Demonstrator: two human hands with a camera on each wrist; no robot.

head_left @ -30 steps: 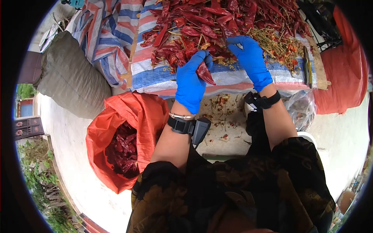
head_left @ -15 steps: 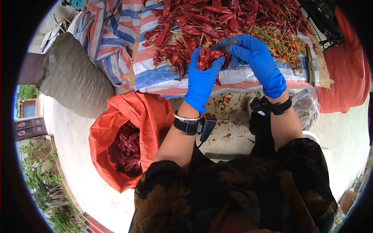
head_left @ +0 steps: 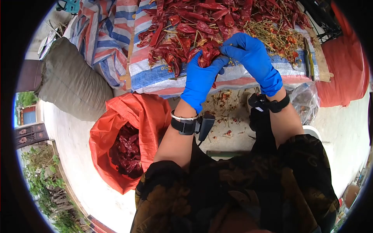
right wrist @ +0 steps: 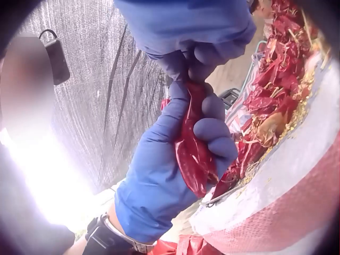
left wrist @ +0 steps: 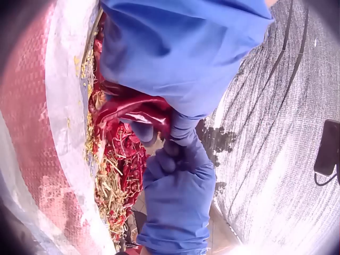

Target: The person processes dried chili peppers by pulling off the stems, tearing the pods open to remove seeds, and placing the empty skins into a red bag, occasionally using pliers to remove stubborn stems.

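Note:
Both hands wear blue gloves and meet over the front of a striped sheet (head_left: 155, 75). Curled around a dried red chilli (right wrist: 194, 143), my left hand (head_left: 199, 79) keeps its glossy body between thumb and fingers. At the chilli's upper end in the right wrist view, my right hand (head_left: 250, 58) pinches with thumb and forefinger. The stem there is hidden by the gloves. More red chilli (head_left: 210, 52) bunches above the left hand in the head view. Behind the hands spreads a heap of dried chillies (head_left: 217, 17).
Pale picked stems (head_left: 272, 39) lie on the sheet at the right, near a long yellow-and-black tool (head_left: 309, 64). An open red sack (head_left: 151, 116) holding chillies stands at lower left, with a grey sack (head_left: 74, 83) beyond. Debris litters the floor (head_left: 229, 141) below.
One second ago the hands were apart, with a chilli in the left. They have since come together, the left moving slightly right, and the right fingers are now at the chilli's end.

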